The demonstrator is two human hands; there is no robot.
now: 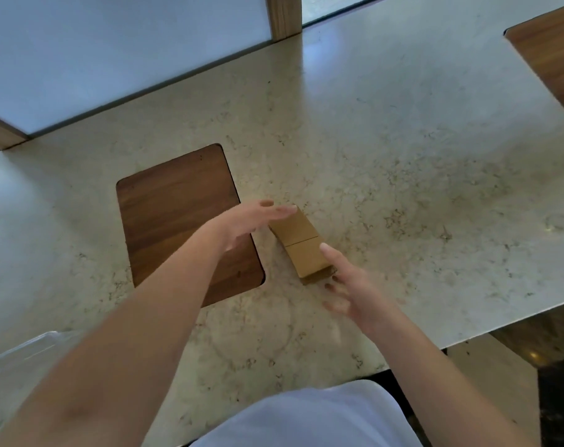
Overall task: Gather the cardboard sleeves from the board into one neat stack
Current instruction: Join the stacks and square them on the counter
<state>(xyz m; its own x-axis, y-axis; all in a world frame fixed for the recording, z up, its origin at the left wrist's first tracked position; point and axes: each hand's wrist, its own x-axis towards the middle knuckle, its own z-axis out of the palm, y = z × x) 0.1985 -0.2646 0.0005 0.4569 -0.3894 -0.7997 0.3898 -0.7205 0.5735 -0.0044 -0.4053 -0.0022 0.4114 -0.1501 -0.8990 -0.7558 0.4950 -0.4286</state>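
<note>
A stack of brown cardboard sleeves [301, 245] lies on the marble counter, just right of the dark wooden board [174, 201]. No sleeve shows on the board's bare surface. My left hand [248, 221] is flat with straight fingers, its fingertips against the far upper-left end of the stack. My right hand [348, 282] has spread fingers at the near right end of the stack, one fingertip touching its top edge. Neither hand grips the stack.
The marble counter [419, 172] stretches to the right and ends in a front edge at the lower right. A second wooden inset [551, 59] sits at the far right. A frosted panel [113, 53] with wooden posts stands behind. A clear plastic item [22, 350] lies at the lower left.
</note>
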